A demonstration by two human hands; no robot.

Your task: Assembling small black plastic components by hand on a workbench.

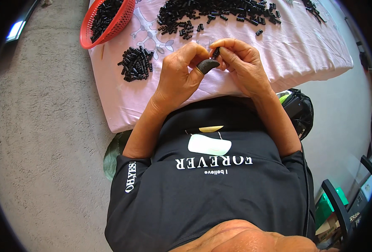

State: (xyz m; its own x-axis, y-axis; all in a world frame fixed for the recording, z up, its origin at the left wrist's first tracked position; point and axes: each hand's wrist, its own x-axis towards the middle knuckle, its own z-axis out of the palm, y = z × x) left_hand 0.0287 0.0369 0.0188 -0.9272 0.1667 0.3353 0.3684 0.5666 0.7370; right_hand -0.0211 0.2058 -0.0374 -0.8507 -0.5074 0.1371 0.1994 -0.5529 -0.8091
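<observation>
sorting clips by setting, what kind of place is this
Probably a home or small workshop set up for piecework by hand: a pink cloth covers a low table, heaps of small black parts lie on it, and a red basket holds more.

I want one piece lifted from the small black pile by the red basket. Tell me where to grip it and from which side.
Take a stray piece at the pile's near edge, coming from above. The pieces are short black cylinders lying flat on the pink cloth, so pinch one across its round sides at mid-length. The edge ones look less tangled than the heap's middle.
</observation>
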